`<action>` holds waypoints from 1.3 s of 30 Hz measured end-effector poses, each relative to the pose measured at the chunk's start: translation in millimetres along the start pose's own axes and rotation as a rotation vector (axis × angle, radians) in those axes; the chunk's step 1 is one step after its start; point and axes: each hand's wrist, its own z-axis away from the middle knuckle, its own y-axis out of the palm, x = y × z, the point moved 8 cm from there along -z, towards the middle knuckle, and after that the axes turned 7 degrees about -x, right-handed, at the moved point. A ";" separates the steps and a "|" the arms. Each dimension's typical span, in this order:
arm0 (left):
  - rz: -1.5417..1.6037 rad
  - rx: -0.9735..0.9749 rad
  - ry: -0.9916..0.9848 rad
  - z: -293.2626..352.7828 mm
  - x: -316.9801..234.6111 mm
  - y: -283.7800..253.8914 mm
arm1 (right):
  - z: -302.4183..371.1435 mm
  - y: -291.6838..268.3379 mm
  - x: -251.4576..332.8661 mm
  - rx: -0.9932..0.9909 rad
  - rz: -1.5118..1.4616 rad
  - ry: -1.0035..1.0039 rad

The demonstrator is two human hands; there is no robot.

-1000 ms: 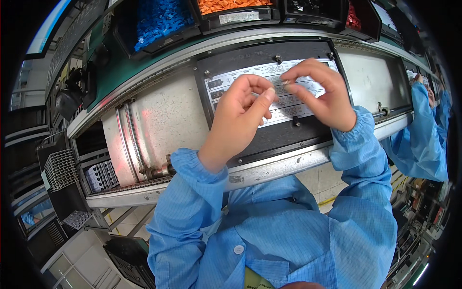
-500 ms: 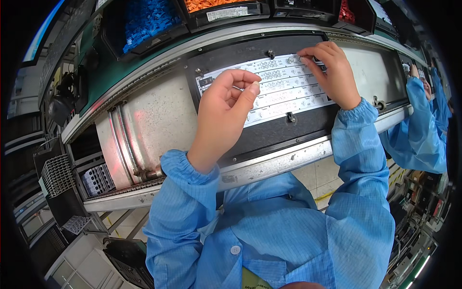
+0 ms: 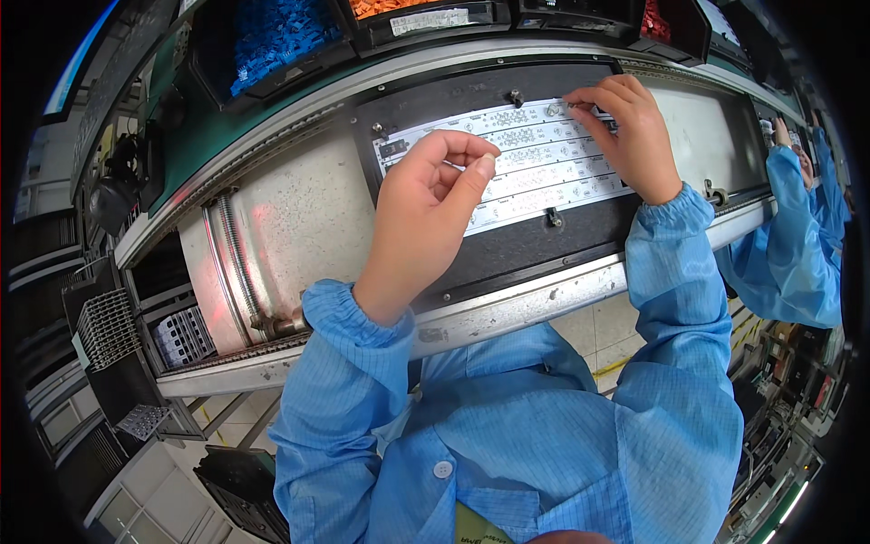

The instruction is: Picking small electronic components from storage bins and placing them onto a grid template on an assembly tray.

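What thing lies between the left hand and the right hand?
In the head view, part of a white circuit-board panel in a black frame shows between left hand and right hand.

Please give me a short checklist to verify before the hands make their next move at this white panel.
1. White panel lies on the black plate: ok.
2. Whole panel visible: not ok; the left hand hides part of it.
3. Right hand at the panel's far right part: ok.
4. Left fingertips holding a small part: cannot tell; too small to see.
5. Knob at the panel's near edge tightened: cannot tell.
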 end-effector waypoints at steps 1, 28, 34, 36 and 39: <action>-0.001 -0.003 0.000 0.3 0.0 0.1 | 0.4 -1.1 -0.6 0.000 -0.001 0.000; 0.404 -0.496 -0.107 -29.6 35.3 -177.5 | 66.0 27.2 203.2 0.270 -0.553 -0.082; 0.304 -0.389 -0.057 -34.3 60.7 -228.8 | 88.8 36.0 139.0 0.025 -0.157 0.285; 0.260 -0.398 -0.082 -36.7 70.6 -241.9 | 101.2 38.1 107.7 -0.050 -0.028 0.363; 0.230 -0.386 -0.071 -43.4 82.6 -260.3 | 112.7 49.6 58.5 0.055 0.089 0.581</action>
